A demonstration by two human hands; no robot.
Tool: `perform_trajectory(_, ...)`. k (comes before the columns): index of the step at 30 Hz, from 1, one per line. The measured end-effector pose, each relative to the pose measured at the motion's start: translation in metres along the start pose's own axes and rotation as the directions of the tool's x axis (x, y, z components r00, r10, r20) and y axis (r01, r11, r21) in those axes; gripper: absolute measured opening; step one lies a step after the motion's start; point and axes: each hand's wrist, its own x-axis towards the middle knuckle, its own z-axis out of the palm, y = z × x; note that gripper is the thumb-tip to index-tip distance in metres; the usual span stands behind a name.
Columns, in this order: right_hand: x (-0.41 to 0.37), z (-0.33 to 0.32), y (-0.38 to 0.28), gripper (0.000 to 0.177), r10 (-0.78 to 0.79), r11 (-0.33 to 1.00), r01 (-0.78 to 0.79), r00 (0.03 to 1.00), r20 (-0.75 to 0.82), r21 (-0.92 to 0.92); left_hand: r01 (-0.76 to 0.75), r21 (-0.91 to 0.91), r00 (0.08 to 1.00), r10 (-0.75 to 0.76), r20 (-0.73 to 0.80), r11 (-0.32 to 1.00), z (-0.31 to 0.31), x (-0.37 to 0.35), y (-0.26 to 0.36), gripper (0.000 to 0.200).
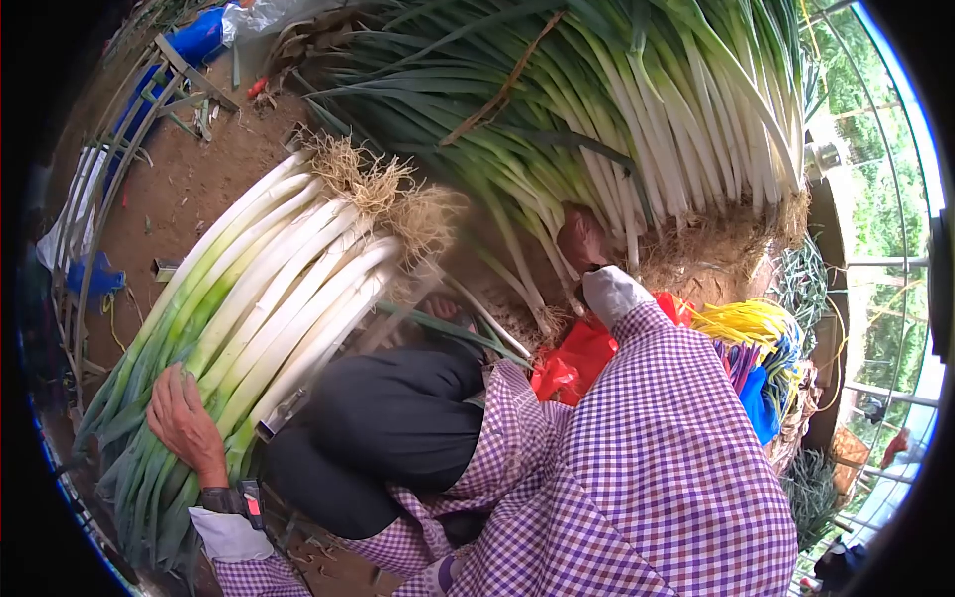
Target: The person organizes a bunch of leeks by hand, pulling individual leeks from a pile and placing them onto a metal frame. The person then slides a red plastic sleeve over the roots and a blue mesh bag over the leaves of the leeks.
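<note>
A thick bunch of large green onions [288, 269] lies on my left, with pale roots up and dark leaves toward me. My left hand [186, 423] rests flat on it, where the white stalks turn to green, with fingers laid out over the stalks. My right hand [584, 239] reaches to the near edge of a big pile of green onions [686, 129]. It is beside the stalks there; its fingers are partly hidden and blurred, so a grip cannot be made out. A few loose stalks slant down near that hand.
Red plastic [572, 363] lies by my right forearm. Yellow ties [746, 323] and a blue bag [759, 403] are farther right. Curved poles [99, 209] stand at the left over bare soil [224, 159]. A metal bar [284, 413] shows between my knee and the bunch.
</note>
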Motion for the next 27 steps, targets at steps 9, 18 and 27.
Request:
perform_trajectory(9,-0.022,0.006,-0.031,0.042,0.066,0.998,-0.064,0.977,0.202,-0.020,0.016,-0.013,1.000,-0.016,0.013,1.000,-0.003,0.001,0.000,0.035)
perform_trajectory(18,-0.066,-0.045,-0.088,0.052,0.159,0.893,-0.310,0.895,0.417,0.326,0.029,-0.058,0.999,-0.028,0.027,0.998,-0.013,0.003,0.007,0.034)
perform_trajectory(27,-0.092,-0.249,-0.132,0.042,0.139,0.615,-0.544,0.787,0.601,0.571,0.026,-0.095,0.998,-0.032,-0.062,0.995,-0.013,0.001,0.009,0.030)
